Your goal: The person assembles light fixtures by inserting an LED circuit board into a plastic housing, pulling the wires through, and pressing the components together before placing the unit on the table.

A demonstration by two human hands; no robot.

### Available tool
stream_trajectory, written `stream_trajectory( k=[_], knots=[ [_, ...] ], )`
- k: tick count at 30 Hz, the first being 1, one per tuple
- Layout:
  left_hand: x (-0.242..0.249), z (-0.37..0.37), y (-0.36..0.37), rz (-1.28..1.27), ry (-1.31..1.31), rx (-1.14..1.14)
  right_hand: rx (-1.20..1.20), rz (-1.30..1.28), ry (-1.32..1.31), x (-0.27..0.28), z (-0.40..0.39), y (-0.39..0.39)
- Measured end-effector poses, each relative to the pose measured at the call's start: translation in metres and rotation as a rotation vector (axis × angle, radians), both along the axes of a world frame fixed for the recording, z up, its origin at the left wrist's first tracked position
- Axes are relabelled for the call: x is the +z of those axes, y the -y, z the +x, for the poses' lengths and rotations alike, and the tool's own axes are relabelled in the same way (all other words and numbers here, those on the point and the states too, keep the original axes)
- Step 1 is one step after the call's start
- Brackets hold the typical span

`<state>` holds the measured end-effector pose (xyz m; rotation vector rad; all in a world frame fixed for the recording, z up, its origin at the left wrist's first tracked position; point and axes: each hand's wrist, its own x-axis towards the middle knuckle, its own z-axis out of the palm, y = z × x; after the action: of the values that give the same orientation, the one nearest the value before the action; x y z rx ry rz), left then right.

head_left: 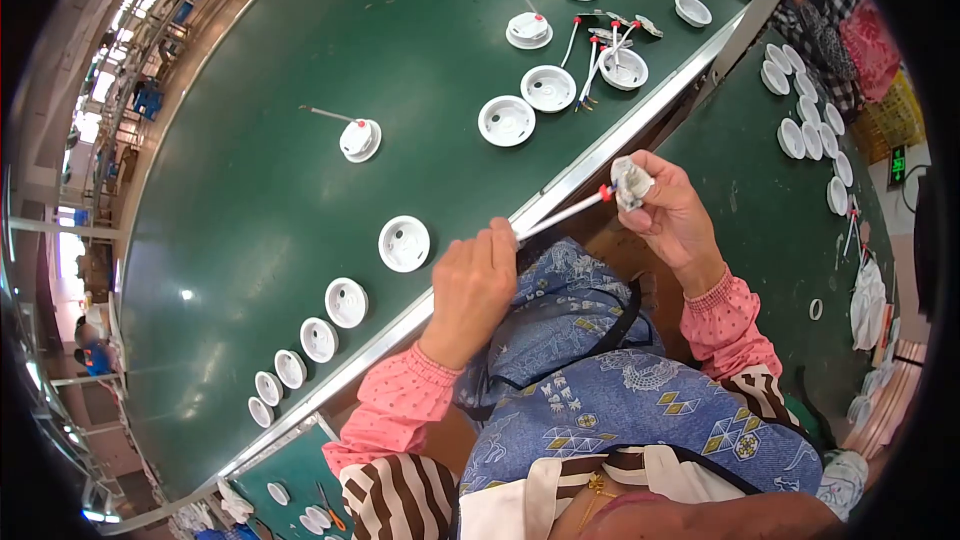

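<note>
Factory floor, long green conveyor belt (270, 170) running diagonally, metal rail along its near edge.

Item in hand: thin white cable (560, 215) with a red collar at one end, being held above the person's lap, just off the belt's rail. Left hand (472, 285) is pinching the cable's lower end, fingers closed on it. Right hand (672, 208) is gripping a small grey-white fitting (630, 183) at the red-collared end, fingers curled round it. Hands are apart, the cable stretching between them.

Progress, as judged: the cable's end appears to be meeting the fitting, joining looking under way rather than finished; whether it is fully seated cannot be told.

Nearby, on the belt: a white round housing (404, 243) lying closest to the left hand, open and without a cable; a line of similar empty housings (318, 338) trailing down the belt toward the lower left. Further up the belt: a housing with cable attached (359, 138), more wired units and loose red-tipped cables (605, 50) lying in a cluster.

Right side: second green table (780, 210) bearing a row of white housings (810, 135).

Foreground: blue patterned apron (600, 390), pink dotted sleeves (400, 405).

Many housings are lying uncabled, so the bulk of the work seems left.
</note>
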<state>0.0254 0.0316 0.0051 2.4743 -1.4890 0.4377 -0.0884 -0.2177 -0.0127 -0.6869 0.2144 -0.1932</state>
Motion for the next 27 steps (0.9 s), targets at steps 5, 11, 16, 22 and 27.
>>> stream_trajectory(
  k=[5, 11, 16, 22, 27],
  knots=[
    [0.001, 0.073, 0.014, 0.198, -0.073, 0.099, -0.259, 0.039, 0.152, -0.007, -0.01, 0.04],
    [0.0, 0.131, 0.086, 0.141, -0.502, -0.151, -0.332, 0.073, 0.117, -0.006, -0.005, 0.029],
    [-0.006, 0.12, 0.093, 0.165, -0.448, 0.051, -0.377, 0.052, 0.045, -0.003, -0.013, 0.029],
    [0.0, 0.09, 0.074, 0.092, -0.43, 0.114, -0.347, 0.119, 0.03, -0.003, -0.008, 0.023],
    [-0.029, 0.111, 0.063, -0.089, -0.52, 0.013, -0.32, 0.008, 0.066, 0.006, 0.006, 0.005]
  ],
)
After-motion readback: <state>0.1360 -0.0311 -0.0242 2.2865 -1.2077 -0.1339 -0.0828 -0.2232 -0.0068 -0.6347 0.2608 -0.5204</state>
